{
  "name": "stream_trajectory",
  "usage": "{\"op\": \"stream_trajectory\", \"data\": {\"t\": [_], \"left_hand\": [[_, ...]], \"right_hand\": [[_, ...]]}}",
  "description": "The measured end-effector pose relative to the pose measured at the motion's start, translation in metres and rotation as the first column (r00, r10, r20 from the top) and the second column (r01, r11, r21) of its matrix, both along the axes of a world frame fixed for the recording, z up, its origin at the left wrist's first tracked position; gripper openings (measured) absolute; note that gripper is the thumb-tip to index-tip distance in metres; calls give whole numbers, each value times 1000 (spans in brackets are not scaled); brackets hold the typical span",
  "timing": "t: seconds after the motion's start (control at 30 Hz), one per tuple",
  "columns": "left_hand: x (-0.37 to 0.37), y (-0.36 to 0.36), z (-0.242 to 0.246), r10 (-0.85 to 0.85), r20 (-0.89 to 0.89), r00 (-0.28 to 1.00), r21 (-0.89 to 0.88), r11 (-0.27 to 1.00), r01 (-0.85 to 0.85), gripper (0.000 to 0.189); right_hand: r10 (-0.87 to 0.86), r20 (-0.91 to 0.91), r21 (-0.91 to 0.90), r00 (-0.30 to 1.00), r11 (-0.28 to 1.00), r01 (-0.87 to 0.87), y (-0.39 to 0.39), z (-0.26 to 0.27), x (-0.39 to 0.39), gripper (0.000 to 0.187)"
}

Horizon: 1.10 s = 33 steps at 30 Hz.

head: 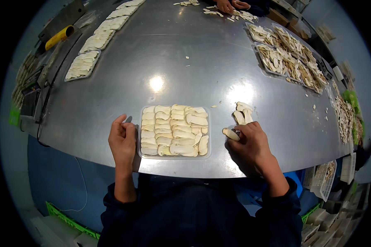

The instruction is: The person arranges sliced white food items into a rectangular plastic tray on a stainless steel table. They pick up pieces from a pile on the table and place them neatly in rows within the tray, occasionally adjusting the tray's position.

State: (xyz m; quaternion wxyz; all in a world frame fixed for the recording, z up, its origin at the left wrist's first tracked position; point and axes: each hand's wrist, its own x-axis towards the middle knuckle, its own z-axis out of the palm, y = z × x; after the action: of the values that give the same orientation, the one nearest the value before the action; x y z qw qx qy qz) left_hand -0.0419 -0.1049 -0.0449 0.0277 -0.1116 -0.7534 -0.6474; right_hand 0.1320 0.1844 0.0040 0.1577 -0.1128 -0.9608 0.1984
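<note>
In front of me a clear plastic tray (175,156) holds pale dried mushroom slices (164,126), laid overlapping in several columns. At its right side the slices lie less evenly, some of them slanted or upright. Just left of the tray is my left hand (122,140), fingers loosely curled, thumb and index apart, and nothing visible in it. To the tray's right, my right hand (250,140) pinches one mushroom slice (231,134) between thumb and fingers, low over the table. A small group of loose slices (244,111) lies just beyond that hand.
The metal table (173,83) carries a row of filled trays (83,64) at far left. Trays of jumbled slices (272,58) stand at far right, near a loose heap (343,120). Across the table another person's hands (230,5) are among slices. A yellow tube (59,37) lies left.
</note>
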Motion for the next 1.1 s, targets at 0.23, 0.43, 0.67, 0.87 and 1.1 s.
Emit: {"op": "stream_trajectory", "data": {"t": [0.23,0.43,0.67,0.87,1.1], "left_hand": [[1,0,0,21,27,999,3,1000,-21,29],[1,0,2,7,25,1000,-15,1000,-7,28],[0,-1,-6,24,-26,999,24,999,-23,28],[1,1,-1,33,36,999,47,998,-35,28],[2,1,-1,32,29,999,12,999,-32,29]], "right_hand": [[30,176,-82,984,997,-16,11,3,-7,13],[78,82,-10,994,997,-78,2,7,-1,12],[163,312,-15,936,986,-166,7,12,-5,13],[103,332,-146,938,988,-57,6,7,0,15],[-115,458,-136,881,971,197,-9,22,0,19]]}}
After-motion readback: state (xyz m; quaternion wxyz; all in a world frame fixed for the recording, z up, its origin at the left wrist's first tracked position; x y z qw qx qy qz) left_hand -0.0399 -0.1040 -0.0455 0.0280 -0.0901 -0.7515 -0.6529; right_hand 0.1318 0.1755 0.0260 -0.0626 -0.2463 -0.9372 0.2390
